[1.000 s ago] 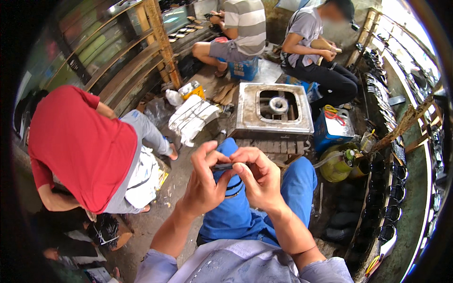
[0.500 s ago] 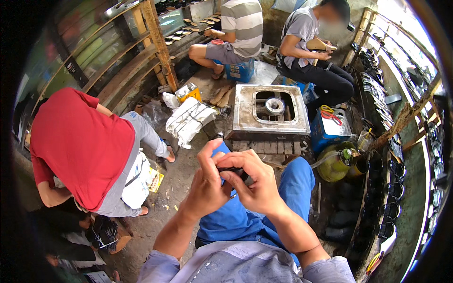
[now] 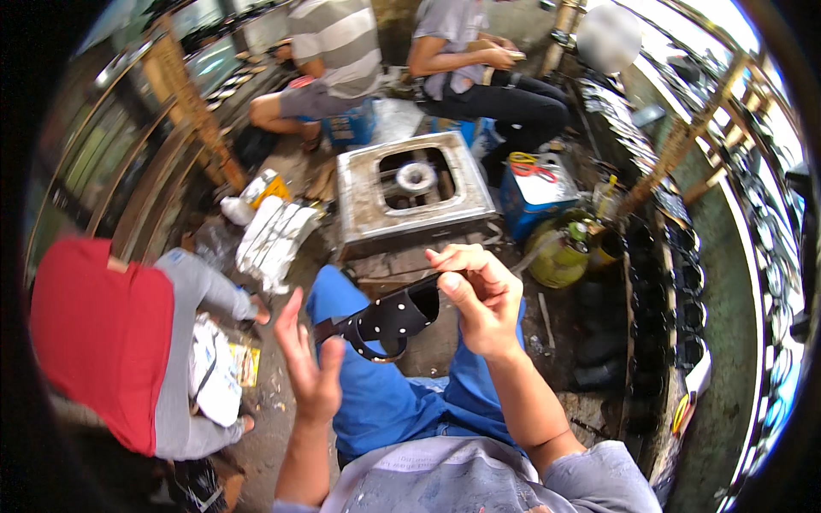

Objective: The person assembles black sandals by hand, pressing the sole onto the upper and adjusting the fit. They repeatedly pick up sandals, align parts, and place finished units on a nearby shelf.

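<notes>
A black sandal upper (image 3: 395,318), dotted with white studs and with a looped strap, hangs above my lap. My right hand (image 3: 489,301) pinches its upper right end between thumb and fingers. At its other end, my left hand (image 3: 313,366) has its fingers spread and thumb apart. Whether that hand touches the strap, I cannot tell. Blue trousers (image 3: 385,410) on my legs lie beneath both hands.
A square metal stove (image 3: 355,209) stands ahead, with a blue tin (image 3: 534,209) bearing scissors (image 3: 532,167) and a green gas cylinder (image 3: 560,267) to its right. A white bundle (image 3: 272,241) and a person in red (image 3: 103,342) are left. Two people sit beyond; shoe-laden racks (image 3: 684,295) line the right.
My hands have moved apart, the left opening and drawing away leftward. The upper, mostly hidden between my fingers before, now stretches out from my right hand. The view has turned to the right.
</notes>
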### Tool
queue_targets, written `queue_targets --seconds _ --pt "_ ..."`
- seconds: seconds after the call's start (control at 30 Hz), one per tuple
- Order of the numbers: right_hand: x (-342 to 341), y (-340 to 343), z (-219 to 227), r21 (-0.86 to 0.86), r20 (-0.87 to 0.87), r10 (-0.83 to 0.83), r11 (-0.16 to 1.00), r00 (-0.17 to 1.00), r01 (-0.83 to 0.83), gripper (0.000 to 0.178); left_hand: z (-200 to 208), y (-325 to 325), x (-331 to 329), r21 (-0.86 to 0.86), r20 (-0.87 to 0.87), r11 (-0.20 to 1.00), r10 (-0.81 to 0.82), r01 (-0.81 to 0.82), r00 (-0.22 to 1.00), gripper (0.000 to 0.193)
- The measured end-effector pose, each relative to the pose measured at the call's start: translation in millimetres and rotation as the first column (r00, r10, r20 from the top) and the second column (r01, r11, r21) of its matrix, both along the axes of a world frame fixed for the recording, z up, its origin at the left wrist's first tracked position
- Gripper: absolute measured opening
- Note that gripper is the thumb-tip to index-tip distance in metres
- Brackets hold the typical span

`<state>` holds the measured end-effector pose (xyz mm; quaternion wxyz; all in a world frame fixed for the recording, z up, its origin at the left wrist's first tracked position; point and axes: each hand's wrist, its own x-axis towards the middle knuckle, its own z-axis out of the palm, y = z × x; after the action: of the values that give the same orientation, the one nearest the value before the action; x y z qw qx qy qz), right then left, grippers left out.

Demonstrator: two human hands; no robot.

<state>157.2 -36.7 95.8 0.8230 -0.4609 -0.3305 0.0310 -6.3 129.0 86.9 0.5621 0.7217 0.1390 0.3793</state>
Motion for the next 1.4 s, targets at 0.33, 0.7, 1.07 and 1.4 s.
queue_targets --seconds 0.33,0.7,1.07,1.4 --pt "32.7 -58.3 -3.8 -0.327 0.259 0.082 0.945 0.963 0.008 0.022 -47.8 -4.0 3.6 -0.279 0.1 0.952 -0.097 0.122 0.99 0.032" --pt "36.4 -88.6 1.0 -0.501 0.464 0.076 0.844 0.883 0.191 0.02 -49.1 -16.2 15.7 -0.221 0.002 0.965 -0.141 0.138 0.99 0.038" --pt "32.4 -99.1 -9.3 -0.547 0.391 0.071 0.82 0.918 0.169 0.02 -52.3 -26.3 13.3 -0.199 -0.052 0.969 -0.159 0.145 0.986 0.041" --pt "29.7 -105.1 -15.2 -0.557 0.437 0.059 0.802 0.897 0.218 0.021 -52.3 -25.0 15.7 -0.183 -0.054 0.972 -0.163 0.151 0.985 0.04"
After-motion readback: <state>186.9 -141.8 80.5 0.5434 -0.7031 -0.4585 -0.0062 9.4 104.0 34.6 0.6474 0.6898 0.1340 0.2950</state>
